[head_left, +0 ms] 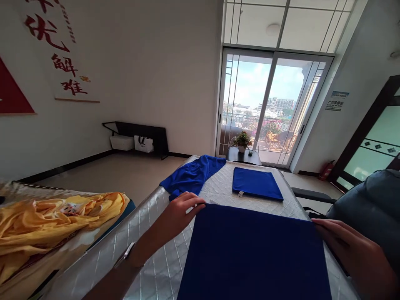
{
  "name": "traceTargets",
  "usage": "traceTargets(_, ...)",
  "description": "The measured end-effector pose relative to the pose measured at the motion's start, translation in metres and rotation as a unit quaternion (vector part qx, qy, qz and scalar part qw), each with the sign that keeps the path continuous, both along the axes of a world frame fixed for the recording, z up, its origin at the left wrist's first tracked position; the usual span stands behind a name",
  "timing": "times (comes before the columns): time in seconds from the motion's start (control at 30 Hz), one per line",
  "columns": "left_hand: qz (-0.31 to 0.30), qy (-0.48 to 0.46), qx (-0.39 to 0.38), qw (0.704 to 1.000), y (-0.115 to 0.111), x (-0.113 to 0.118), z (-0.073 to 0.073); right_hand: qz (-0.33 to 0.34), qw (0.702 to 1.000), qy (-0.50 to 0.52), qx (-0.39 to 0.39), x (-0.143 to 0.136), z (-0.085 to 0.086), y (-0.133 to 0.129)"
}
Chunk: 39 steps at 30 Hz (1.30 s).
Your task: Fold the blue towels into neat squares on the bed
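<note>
A flat blue cloth (256, 254) with straight edges is held up over the near part of the quilted silvery table cover (162, 258). My left hand (183, 212) pinches its upper left corner between thumb and fingers. At the upper right corner, my right hand (353, 246) grips the cloth. Farther back lies a neatly folded blue piece (258, 183) with a small white tag at its near edge. To its left, a crumpled blue cloth (193, 175) hangs partly over the table's left edge.
Yellow fabric (62, 221) lies heaped on another surface at the left. A potted plant (242, 141) stands on a small black table beyond the far end. A dark padded seat (368, 208) is close on the right.
</note>
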State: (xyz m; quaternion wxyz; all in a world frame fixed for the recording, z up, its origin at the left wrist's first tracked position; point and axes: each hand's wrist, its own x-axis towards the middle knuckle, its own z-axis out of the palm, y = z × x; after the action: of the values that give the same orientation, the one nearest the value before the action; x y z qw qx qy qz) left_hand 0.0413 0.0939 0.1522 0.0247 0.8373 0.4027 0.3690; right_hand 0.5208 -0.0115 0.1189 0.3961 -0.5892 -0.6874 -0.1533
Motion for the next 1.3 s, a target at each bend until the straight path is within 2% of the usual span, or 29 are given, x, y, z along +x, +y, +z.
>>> traceTargets(0.1, -0.054, 0.029, -0.066, 0.996, 0.076, 0.035, 0.011, 0.016, 0.994, 0.03, -0.105, 0.015, 0.028, 0.074)
traceTargets(0.17, -0.036, 0.013, -0.043, 0.998, 0.126, 0.062, 0.03, -0.016, 0.991, 0.054, -0.119, 0.03, 0.053, 0.128)
traceTargets(0.23, 0.001, -0.004, -0.024, 1.0, 0.173, 0.09, 0.053, -0.073, 0.992, 0.062, -0.087, 0.044, 0.08, 0.176)
traceTargets(0.3, 0.046, -0.038, -0.005, 0.998, 0.212, 0.115, 0.071, -0.102, 0.992, 0.059, -0.038, 0.055, 0.105, 0.213)
traceTargets(0.37, 0.076, -0.085, 0.013, 0.993, 0.242, 0.136, 0.075, -0.111, 0.992, 0.063, -0.001, 0.065, 0.116, 0.24)
traceTargets(0.4, 0.081, -0.107, 0.019, 0.991, 0.254, 0.144, 0.07, -0.111, 0.992, 0.066, 0.007, 0.07, 0.115, 0.251)
traceTargets(0.43, 0.078, -0.121, 0.022, 0.989, 0.264, 0.15, 0.06, -0.11, 0.992, 0.068, 0.007, 0.075, 0.108, 0.261)
traceTargets(0.5, 0.065, -0.129, 0.016, 0.989, 0.276, 0.16, 0.026, -0.099, 0.992, 0.075, -0.018, 0.083, 0.079, 0.277)
traceTargets(0.57, 0.054, -0.114, -0.001, 0.992, 0.279, 0.167, -0.021, -0.078, 0.991, 0.089, -0.059, 0.089, 0.031, 0.29)
traceTargets(0.67, 0.046, -0.075, -0.034, 0.996, 0.271, 0.178, -0.101, -0.06, 0.987, 0.108, -0.106, 0.088, -0.056, 0.298)
traceTargets(0.73, 0.042, -0.044, -0.052, 0.997, 0.265, 0.183, -0.149, -0.056, 0.984, 0.116, -0.121, 0.083, -0.11, 0.298)
traceTargets(0.8, 0.046, -0.023, -0.061, 0.997, 0.262, 0.185, -0.184, -0.063, 0.982, 0.124, -0.125, 0.079, -0.154, 0.296)
traceTargets(0.83, 0.048, -0.017, -0.062, 0.997, 0.263, 0.185, -0.196, -0.069, 0.982, 0.128, -0.123, 0.079, -0.17, 0.295)
traceTargets(0.87, 0.05, -0.012, -0.063, 0.997, 0.265, 0.185, -0.204, -0.075, 0.981, 0.131, -0.122, 0.08, -0.182, 0.294)
traceTargets(0.93, 0.049, -0.005, -0.062, 0.997, 0.27, 0.183, -0.211, -0.078, 0.981, 0.134, -0.117, 0.085, -0.195, 0.295)
traceTargets(1.13, 0.056, 0.013, -0.035, 0.998, 0.274, 0.18, -0.204, -0.073, 0.989, 0.105, -0.073, 0.105, -0.197, 0.299)
traceTargets(1.3, 0.054, 0.111, -0.027, 0.992, 0.266, 0.179, -0.202, -0.086, 0.984, 0.066, -0.144, 0.102, -0.208, 0.293)
